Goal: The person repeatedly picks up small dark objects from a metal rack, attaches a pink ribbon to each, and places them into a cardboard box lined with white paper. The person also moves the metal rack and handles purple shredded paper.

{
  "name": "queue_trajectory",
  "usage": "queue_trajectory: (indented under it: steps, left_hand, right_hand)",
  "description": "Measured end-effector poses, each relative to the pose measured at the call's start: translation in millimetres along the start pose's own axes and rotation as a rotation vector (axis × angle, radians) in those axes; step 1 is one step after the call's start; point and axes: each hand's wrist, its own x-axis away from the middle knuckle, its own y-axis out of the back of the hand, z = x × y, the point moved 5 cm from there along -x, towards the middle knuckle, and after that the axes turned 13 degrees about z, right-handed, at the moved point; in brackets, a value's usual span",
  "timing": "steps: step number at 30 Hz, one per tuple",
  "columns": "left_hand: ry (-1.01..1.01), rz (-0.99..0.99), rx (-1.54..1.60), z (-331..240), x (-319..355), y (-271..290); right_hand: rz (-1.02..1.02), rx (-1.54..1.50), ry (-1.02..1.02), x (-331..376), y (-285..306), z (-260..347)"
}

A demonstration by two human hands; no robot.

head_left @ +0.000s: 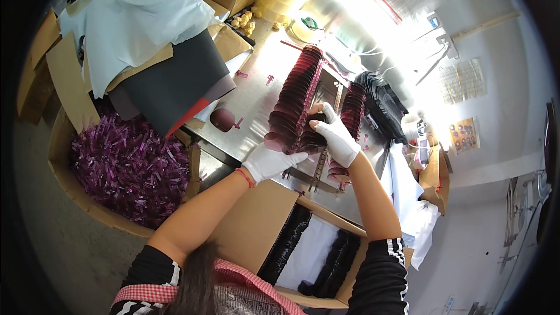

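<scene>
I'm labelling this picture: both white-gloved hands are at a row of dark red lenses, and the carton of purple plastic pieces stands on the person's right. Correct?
No: the head view shows the carton of purple plastic pieces on the person's left. The white-gloved left hand and right hand are at a row of dark red lenses.

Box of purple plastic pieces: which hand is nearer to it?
Left. The left hand is to the right of the box, by the near end of the long lens stack; the right hand is farther off on the same side.
</scene>
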Motion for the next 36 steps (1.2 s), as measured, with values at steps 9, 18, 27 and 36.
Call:
queue_trajectory:
  steps: [9, 18, 27, 36]
  left_hand:
    - [-0.028, -0.068, -0.041, 5.9, -2.3, -3.7]
    - [-0.03, -0.092, 0.051, 7.4, -3.2, -3.5]
    - [0.258, -0.024, 0.132, -19.2, 13.7, 1.5]
    - [-0.172, -0.382, 1.028, -86.3, 86.7, -66.4]
  right_hand:
    - [-0.15, 0.104, 0.038, 7.1, -13.2, 3.5]
    - [0.055, -0.036, -0.03, 25.7, -24.3, 8.7]
    - [-0.226, -0.792, -0.199, 42.2, -36.1, -24.2]
    - [-0.204, 0.418, 0.308, 102.0, -67.4, 54.4]
